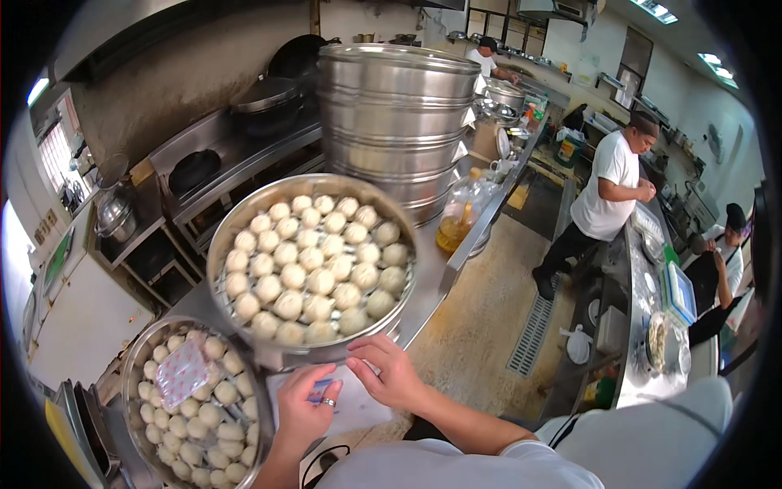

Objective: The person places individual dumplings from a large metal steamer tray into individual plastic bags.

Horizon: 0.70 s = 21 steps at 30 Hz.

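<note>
Your white shirt (456,469) fills the bottom edge, and just above it your hands hover near each other over a white sheet (362,414). Main thing's the big round steel tray (305,356) of pale pleated buns (322,281), right in front of your fingertips. Your right hand (389,376) is by its near rim, fingers curled; your left hand (303,407), ring (328,401) on one finger, is bent next to a bit of blue. Honestly can't tell if either one's pinching anything.

Lower left you've got a second round tray (131,395) of buns, with a pink-and-white packet (183,373) on top. Behind the main tray there's a tall stack of steel steamers (395,122), plus a bottle of amber liquid (450,235) beside it. Farther right, a co-worker (607,183) in a white shirt stands at another counter (639,371).
</note>
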Each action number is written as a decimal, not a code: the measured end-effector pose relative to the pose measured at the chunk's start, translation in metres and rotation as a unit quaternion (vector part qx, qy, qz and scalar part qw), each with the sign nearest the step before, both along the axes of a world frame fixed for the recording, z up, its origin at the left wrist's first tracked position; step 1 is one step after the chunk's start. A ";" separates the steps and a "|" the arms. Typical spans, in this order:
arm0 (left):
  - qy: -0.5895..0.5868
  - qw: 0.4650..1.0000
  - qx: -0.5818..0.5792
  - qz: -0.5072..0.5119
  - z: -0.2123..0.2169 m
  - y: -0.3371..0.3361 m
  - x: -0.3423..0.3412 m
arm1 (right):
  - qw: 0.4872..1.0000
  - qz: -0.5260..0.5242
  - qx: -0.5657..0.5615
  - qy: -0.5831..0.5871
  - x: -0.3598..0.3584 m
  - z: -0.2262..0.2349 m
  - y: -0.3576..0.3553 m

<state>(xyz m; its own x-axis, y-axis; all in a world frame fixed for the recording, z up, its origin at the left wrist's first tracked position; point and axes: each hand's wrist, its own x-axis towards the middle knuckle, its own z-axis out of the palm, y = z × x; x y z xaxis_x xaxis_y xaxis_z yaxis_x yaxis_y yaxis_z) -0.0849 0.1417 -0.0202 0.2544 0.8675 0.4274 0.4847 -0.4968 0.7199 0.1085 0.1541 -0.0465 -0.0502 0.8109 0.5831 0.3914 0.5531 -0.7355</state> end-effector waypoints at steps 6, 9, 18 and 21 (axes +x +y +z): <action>-0.075 0.995 -0.046 -0.054 0.000 0.065 0.158 | 0.999 -0.026 -0.026 -0.005 0.147 0.011 0.047; -0.058 0.994 -0.031 -0.090 0.003 0.098 0.229 | 0.998 -0.067 -0.023 -0.004 0.217 0.017 0.066; -0.114 0.968 -0.047 -0.218 -0.019 0.183 0.409 | 0.983 -0.177 -0.042 -0.019 0.378 0.012 0.108; -0.129 0.963 -0.058 -0.228 -0.026 0.213 0.458 | 0.981 -0.186 -0.039 -0.026 0.426 0.005 0.138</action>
